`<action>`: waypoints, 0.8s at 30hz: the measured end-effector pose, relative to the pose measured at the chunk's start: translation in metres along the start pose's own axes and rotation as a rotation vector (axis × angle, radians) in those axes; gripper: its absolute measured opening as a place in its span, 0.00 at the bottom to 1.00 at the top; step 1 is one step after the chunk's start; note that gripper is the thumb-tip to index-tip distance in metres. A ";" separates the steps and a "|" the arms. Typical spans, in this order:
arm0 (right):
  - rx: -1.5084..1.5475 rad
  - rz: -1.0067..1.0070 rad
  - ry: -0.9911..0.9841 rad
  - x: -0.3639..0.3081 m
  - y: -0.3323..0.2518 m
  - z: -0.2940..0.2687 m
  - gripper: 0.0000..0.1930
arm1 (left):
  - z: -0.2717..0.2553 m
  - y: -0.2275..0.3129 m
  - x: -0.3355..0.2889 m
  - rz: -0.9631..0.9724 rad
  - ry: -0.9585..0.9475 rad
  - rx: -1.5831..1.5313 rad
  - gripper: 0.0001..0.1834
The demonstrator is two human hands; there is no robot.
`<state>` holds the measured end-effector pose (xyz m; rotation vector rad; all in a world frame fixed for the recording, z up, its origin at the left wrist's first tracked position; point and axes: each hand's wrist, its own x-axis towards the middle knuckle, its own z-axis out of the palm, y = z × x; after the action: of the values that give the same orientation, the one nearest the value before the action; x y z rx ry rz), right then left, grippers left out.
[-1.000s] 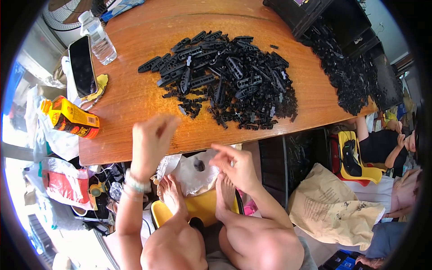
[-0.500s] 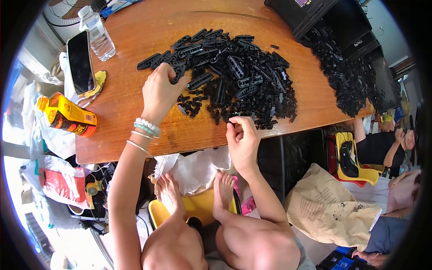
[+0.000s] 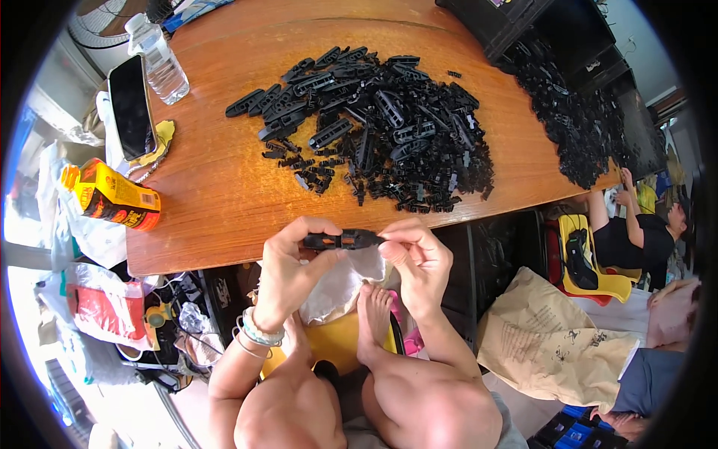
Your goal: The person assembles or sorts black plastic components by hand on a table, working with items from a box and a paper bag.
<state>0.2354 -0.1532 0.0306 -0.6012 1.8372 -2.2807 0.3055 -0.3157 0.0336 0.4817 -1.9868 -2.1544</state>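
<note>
My left hand (image 3: 288,266) is closed on one end of a long, narrow black plastic part (image 3: 345,239), held level just off the table's near edge. An opening along the part lets the background through. At its other end my right hand (image 3: 420,262) is closed, thumb and fingertips pinched against the tip. Whether a small clip is also between those fingertips, I cannot tell. Beyond both hands a pile of black plastic parts (image 3: 390,110) lies on the wooden table (image 3: 202,202), long slotted ones mostly at the far left and small clips (image 3: 318,176) at the near side.
To the left are a yellow bottle (image 3: 120,196), a phone (image 3: 132,108) and a clear water bottle (image 3: 161,63). A black crate (image 3: 497,30) and another heap of black parts (image 3: 568,123) occupy the right. A paper sack (image 3: 550,333) stands below; another person (image 3: 636,232) sits at far right.
My left hand has come back from the pile toward me with a long black part. My right hand has moved slightly right and down, and both hands now meet at that part.
</note>
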 end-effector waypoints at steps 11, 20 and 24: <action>-0.229 0.139 0.144 -0.014 -0.007 0.018 0.06 | 0.016 0.004 -0.013 -0.054 0.043 -0.119 0.13; -0.254 0.093 0.059 -0.011 -0.005 0.011 0.05 | 0.008 0.007 -0.011 -0.167 -0.165 -0.250 0.22; -0.318 -0.035 -0.071 -0.009 -0.005 0.010 0.03 | 0.012 0.008 -0.014 -0.140 -0.110 -0.217 0.20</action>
<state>0.2483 -0.1582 0.0351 -0.7525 2.1875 -1.9706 0.3140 -0.3002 0.0436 0.4900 -1.7892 -2.4972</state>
